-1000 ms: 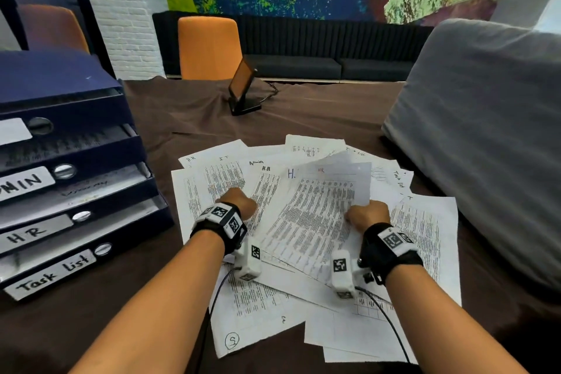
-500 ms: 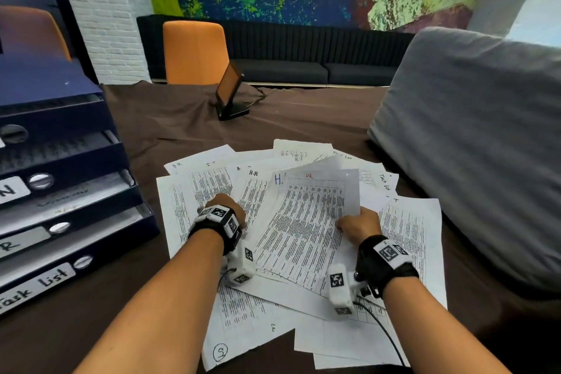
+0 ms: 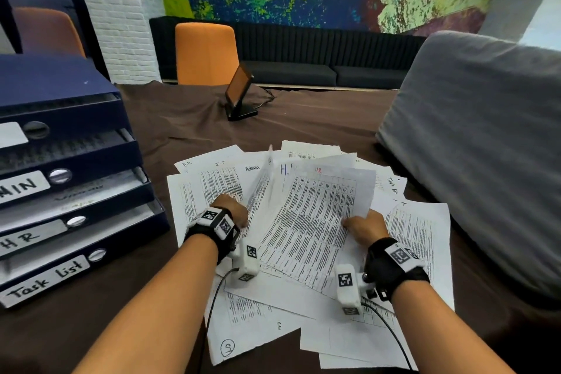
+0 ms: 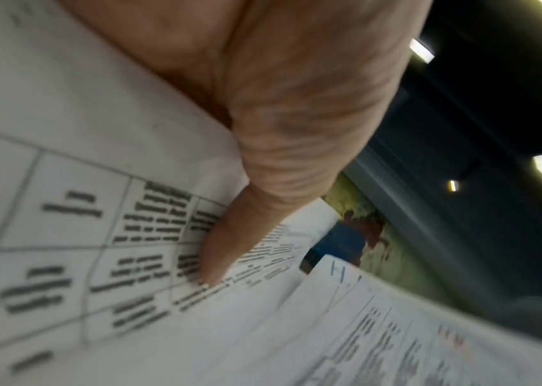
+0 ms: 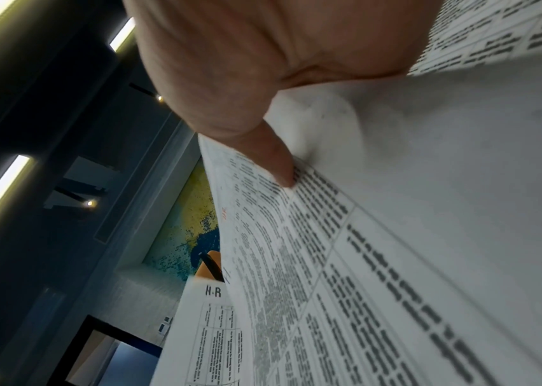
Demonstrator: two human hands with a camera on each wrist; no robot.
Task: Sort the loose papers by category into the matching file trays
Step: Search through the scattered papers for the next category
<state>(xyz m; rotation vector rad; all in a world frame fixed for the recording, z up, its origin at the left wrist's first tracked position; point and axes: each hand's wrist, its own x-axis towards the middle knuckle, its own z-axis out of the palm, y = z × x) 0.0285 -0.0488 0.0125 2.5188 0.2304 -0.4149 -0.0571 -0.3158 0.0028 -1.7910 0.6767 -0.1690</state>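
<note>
My right hand [image 3: 362, 229] pinches the near right edge of a printed sheet [image 3: 315, 222] marked "HR" in red at its top, thumb on the printed face, the sheet lifted and tilted off the pile. My left hand [image 3: 232, 211] holds a second sheet [image 3: 261, 188] raised nearly on edge, thumb [image 4: 226, 250] pressed on its printed table; the right wrist view reads "H·R" in black at that sheet's head [image 5: 213, 293]. The other fingers of both hands sit behind the paper, so I cannot tell how they lie.

The loose papers [image 3: 243, 331] are spread in an overlapping heap on the brown-covered tabletop [image 3: 188, 130] right in front of me. Handwritten headings on them read "HR", "IT", "Admin", a blue "H." and "Task list" at the right edge; the nearest sheet carries a circled "5".

The dark blue file trays [image 3: 69, 179] are stacked at my left, near the heap. Their front labels read, top down: one blank white, "MIN" with its start cut off, "HR", "Task list"
</note>
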